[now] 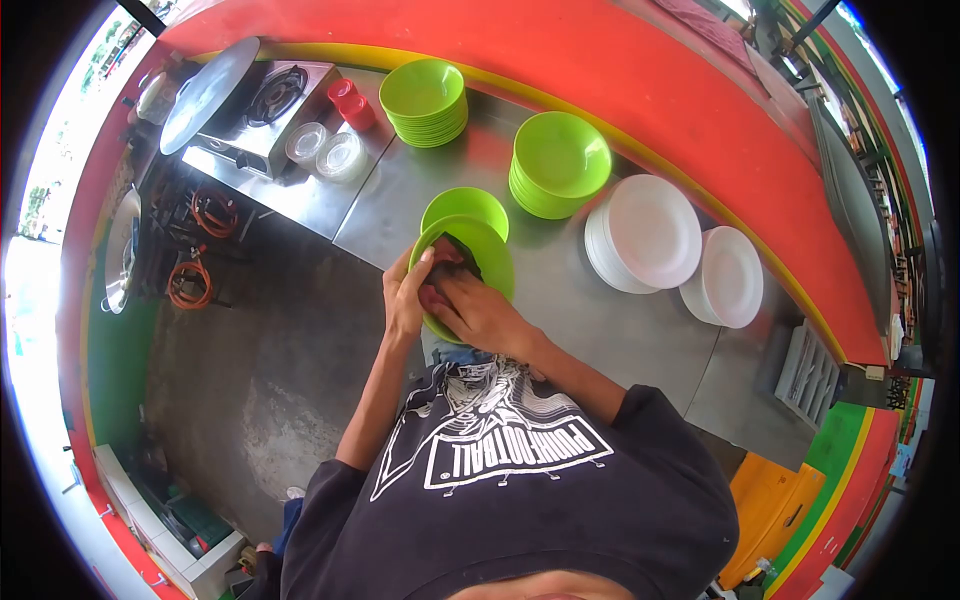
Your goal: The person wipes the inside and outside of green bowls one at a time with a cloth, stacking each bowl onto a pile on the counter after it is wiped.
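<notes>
A green bowl (490, 245) is tilted up in front of my chest, its inside facing me. My left hand (405, 295) grips its left rim, thumb over the edge and fingers behind. Inside the bowl, my right hand (480, 312) presses a dark and red cloth (450, 255) against the surface, its fingers bent round the cloth. Just behind, another green bowl (465, 205) rests on the metal counter (400, 200), partly covered by the held one.
Stacks of green bowls (423, 90) (562, 155) and white plates (655, 235) (733, 280) line the counter's back. Left are red cups (355, 110), clear lidded containers (341, 157) and a stove (270, 105) with a large round lid (210, 95). A grey rack (808, 375) stands right.
</notes>
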Available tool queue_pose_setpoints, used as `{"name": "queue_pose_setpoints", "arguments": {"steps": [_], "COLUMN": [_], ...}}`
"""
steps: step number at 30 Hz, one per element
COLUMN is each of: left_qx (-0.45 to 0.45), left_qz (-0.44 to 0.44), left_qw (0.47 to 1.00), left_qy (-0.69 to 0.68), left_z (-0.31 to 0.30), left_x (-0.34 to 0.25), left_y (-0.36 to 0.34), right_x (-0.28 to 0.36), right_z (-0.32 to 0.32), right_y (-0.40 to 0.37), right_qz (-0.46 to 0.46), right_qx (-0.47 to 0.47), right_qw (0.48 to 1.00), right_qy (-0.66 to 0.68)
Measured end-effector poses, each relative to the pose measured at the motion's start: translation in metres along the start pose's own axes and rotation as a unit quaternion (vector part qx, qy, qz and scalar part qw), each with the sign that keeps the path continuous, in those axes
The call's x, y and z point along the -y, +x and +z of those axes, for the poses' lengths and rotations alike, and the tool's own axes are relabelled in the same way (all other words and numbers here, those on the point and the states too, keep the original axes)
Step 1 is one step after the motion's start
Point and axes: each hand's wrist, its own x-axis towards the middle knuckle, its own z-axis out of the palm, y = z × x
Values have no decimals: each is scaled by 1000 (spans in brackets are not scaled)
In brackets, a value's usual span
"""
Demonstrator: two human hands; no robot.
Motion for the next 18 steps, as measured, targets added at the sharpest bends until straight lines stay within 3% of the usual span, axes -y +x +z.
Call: {"name": "queue_pose_setpoints", "arguments": {"steps": [4, 7, 10, 12, 16, 18], "left_qx": [-28, -42, -52, -42, 0, 4], "left_qz": [-27, -49, -47, -48, -34, -26], "left_qw": [998, 997, 997, 996, 999, 999], "left_qy": [-43, -37, -39, -69, 21, 41], "left_z": [-12, -14, -9, -6, -12, -4], "left_x": [-10, -17, -23, -28, -29, -31], "left_y": [2, 1, 1, 2, 1, -1], "right_x": [0, 5, 5, -7, -14, -5], "right_z": [4, -3, -14, -19, -17, -12], "right_y": [-2, -1, -3, -9, -14, -8], "right_qz": [-44, -44, -57, -76, -58, -13], "right_qx": [-9, 52, 47, 16, -56, -73], "right_qw": [999, 996, 997, 996, 987, 994], "right_qy": [-3, 54, 16, -53, -141, -86]}}
